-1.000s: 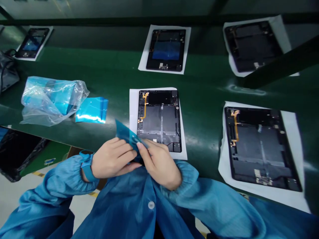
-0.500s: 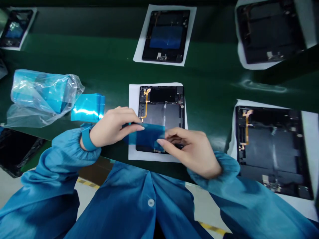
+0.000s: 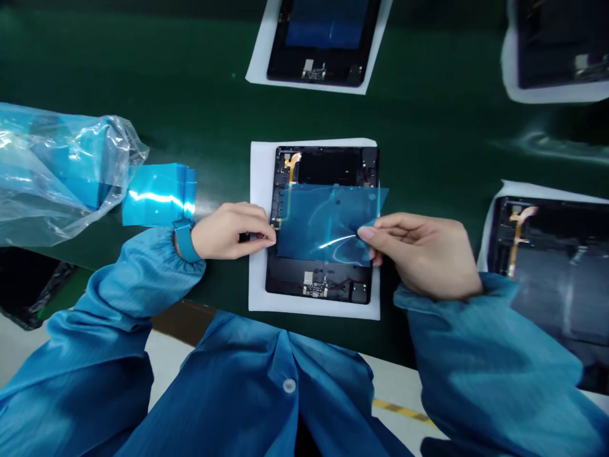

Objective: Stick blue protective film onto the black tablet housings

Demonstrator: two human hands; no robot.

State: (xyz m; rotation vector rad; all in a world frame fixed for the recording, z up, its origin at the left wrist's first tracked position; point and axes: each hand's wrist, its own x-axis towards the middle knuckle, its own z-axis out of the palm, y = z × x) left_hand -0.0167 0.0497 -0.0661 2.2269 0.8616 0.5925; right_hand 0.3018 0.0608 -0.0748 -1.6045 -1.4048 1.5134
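Note:
A translucent blue protective film (image 3: 323,216) lies over or hovers just above the middle of an opened tablet (image 3: 285,276). Its right edge is pinched between the thumb and fingers of my right hand (image 3: 425,251). My left hand (image 3: 233,230) is closed in a pinch at the film's left edge; what its fingertips hold, if anything, I cannot make out. Beneath the tablet is a white sheet (image 3: 259,295). The tablet's circuit board (image 3: 314,287) and orange ribbon cable (image 3: 292,166) show beyond the film.
To the left, a stack of blue films (image 3: 155,193) lies beside a clear plastic bag (image 3: 52,171) with more blue film inside. Other opened tablets are at the back (image 3: 285,70), the right (image 3: 537,298) and the far right corner (image 3: 561,51). The green table's front edge runs below my hands.
The blue film has spread out flatter across the tablet, its right end drawn rightward by my right hand. My left hand stays near the tablet's left side. The camera view has shifted.

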